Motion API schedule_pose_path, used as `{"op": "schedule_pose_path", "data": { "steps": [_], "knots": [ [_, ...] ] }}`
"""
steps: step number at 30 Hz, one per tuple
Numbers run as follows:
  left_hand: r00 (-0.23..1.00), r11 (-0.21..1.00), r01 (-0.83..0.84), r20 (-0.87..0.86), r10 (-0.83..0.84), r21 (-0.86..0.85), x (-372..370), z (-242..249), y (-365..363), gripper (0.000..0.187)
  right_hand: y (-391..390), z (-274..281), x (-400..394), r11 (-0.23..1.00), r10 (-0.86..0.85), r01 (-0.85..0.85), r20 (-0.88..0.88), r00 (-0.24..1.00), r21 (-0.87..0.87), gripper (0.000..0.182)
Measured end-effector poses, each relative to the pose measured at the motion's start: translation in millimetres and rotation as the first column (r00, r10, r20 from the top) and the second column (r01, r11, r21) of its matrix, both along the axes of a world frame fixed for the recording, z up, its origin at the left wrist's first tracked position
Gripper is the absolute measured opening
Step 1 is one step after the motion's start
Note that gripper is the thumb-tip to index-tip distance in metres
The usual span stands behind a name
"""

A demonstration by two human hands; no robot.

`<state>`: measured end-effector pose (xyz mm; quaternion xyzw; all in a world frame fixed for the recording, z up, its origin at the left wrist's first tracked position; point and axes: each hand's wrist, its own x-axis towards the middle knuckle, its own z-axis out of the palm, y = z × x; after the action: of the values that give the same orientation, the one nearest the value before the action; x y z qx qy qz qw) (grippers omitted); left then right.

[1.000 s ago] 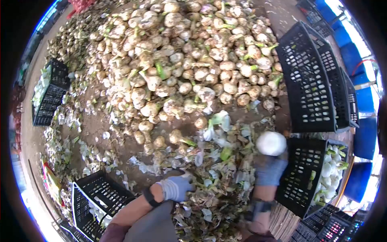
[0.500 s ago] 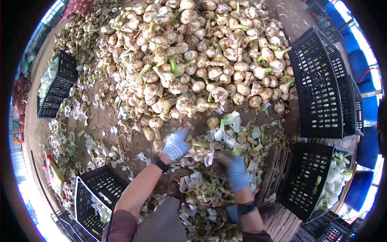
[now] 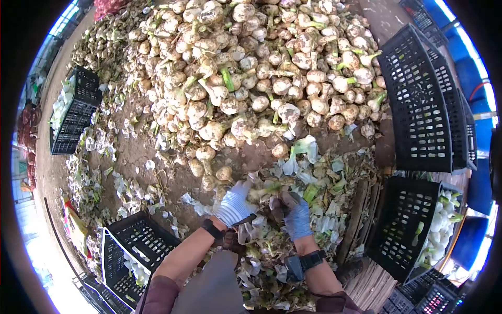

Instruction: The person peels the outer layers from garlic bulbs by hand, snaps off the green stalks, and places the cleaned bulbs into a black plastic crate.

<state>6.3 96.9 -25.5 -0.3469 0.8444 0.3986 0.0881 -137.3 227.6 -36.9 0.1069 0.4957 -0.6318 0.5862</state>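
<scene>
My left hand (image 3: 235, 204), in a striped white glove, is closed round a blurred bulb with a short green stalk (image 3: 271, 187). Close beside it on the right, my right hand (image 3: 293, 210), in a blue glove with dark, dirty fingers, is closed near the stalk; what its fingers grip is too blurred to tell. Just beyond the hands, a few loose bulbs (image 3: 206, 153) lie at the near edge of a large heap of soil-stained bulbs (image 3: 235, 78). A pale peeled piece with a green stalk (image 3: 301, 152) rests on the peelings ahead of my right hand.
Black crates with pale bulbs stand at the right (image 3: 405, 225), lower left (image 3: 141, 240) and upper left (image 3: 78, 112). Upright black crates (image 3: 415, 104) lean at the upper right. Peelings (image 3: 324, 209) litter the ground, and wooden boards (image 3: 368, 282) lie at the lower right.
My right hand has moved up and left, close to my left hand. The left hand has shifted slightly right and down with the stalked bulb. The view has shifted slightly.
</scene>
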Motion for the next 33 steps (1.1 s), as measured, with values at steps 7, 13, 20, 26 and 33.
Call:
{"op": "schedule_pose_path", "data": {
  "steps": [7, 13, 20, 26, 33],
  "knots": [
    [0.934, 0.994, -0.069, -0.344, 0.094, 0.085, -22, 41, 4, 0.053, -13, 12, 4, 0.974, 0.098, -0.035, -0.272, 0.957, 0.224, 0.026],
    [0.992, 1.0, 0.025, -0.124, -0.024, 0.011, -29, 43, 9, 0.07, -28, -2, -3, 0.982, -0.151, 0.112, -0.274, 0.95, -0.153, 0.022],
    [0.99, 0.99, 0.141, -0.012, -0.141, -0.022, -30, 55, 8, 0.071, -24, 37, 3, 0.998, -0.039, 0.025, -0.267, 0.963, -0.058, 0.025],
    [0.927, 0.939, -0.187, -0.263, 0.266, 0.288, -26, 47, 6, 0.094, -24, 52, -6, 1.0, 0.02, -0.016, -0.344, 0.939, 0.014, 0.013],
    [0.949, 0.956, -0.135, -0.241, 0.2, 0.262, -28, 56, 6, 0.093, -3, 16, -23, 0.978, 0.186, -0.208, -0.574, 0.797, 0.027, 0.01]
  ]
}}
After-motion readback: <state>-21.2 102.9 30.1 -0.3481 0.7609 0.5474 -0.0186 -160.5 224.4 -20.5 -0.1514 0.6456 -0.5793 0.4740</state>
